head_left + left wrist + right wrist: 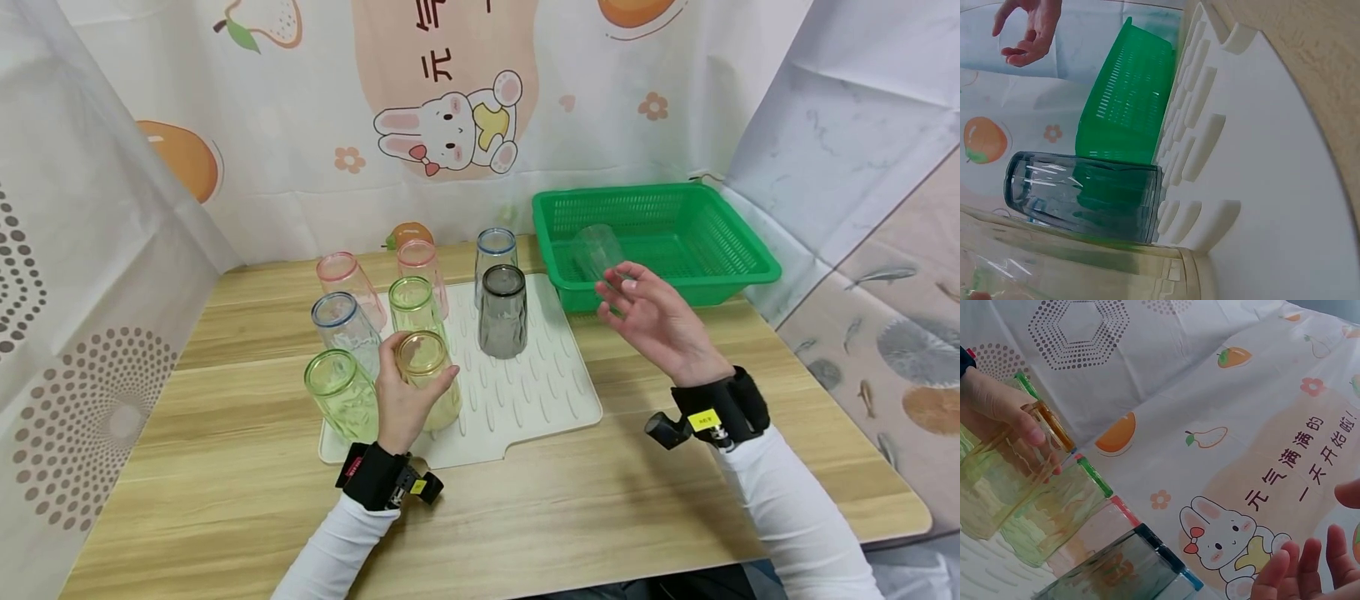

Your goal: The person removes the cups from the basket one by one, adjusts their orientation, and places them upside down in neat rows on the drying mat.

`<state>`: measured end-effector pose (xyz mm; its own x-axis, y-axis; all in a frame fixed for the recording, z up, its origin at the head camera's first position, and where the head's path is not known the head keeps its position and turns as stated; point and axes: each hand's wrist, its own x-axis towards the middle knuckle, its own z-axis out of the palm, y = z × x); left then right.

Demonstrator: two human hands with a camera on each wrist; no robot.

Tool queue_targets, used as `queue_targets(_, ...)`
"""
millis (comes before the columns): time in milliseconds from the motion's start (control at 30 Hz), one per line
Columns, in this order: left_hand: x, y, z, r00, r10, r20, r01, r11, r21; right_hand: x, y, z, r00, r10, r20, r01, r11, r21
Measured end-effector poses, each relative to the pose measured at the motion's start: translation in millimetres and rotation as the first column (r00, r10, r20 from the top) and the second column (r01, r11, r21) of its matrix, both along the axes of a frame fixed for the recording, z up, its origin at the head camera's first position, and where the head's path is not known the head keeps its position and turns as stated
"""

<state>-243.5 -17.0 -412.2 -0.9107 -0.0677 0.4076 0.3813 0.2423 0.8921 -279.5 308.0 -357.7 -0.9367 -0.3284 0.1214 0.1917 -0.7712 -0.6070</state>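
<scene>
My left hand [403,402] grips a yellow drinking glass [424,353] near its top, thumb on one side and fingers on the other. The glass stands upside down on a white drying mat [543,408]. Behind it is a green glass [412,302]; to its left stand another green glass [345,404] and a blue-rimmed glass [339,321]. A grey glass [503,321] is to the right on the mat. Raised in the air, fingers loosely bent, my right hand [667,325] holds nothing. Just past its fingertips a clear glass [596,250] leans inside the green basket [660,293].
Two pink glasses [348,283] stand at the back left, and a blue-rimmed one [495,258] stands behind the grey glass. The basket sits at the table's back right. A printed curtain [285,167] hangs behind the wooden table [225,467].
</scene>
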Motion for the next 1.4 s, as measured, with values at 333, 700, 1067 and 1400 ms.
queue_targets(333, -10.9, -3.8, 2.9, 0.991, 0.006, -0.137, -0.013, 0.999, -0.052, -21.6, 11.0, 30.0, 0.999, -0.037, -0.017, 0.037, 0.999, -0.007)
queue_targets(700, -27.9, -12.3, -1.9, 0.942, -0.008, -0.335, -0.021, 0.996, -0.082, -76.9, 18.1, 91.8, 0.982, -0.186, -0.02, 0.185, 0.949, 0.255)
queue_targets(1067, -16.5, -11.6, 5.6, 0.9, -0.011, -0.437, -0.044, 0.992, -0.116, -151.1, 10.9, 119.0, 0.993, -0.115, -0.017, 0.038, 0.182, 0.983)
queue_targets(1400, -14.1, -10.4, 1.9, 0.889, -0.028, -0.457, -0.026, 0.993, -0.112, -197.9, 24.2, 85.6, 0.997, -0.082, 0.018, -0.036, -0.23, 0.972)
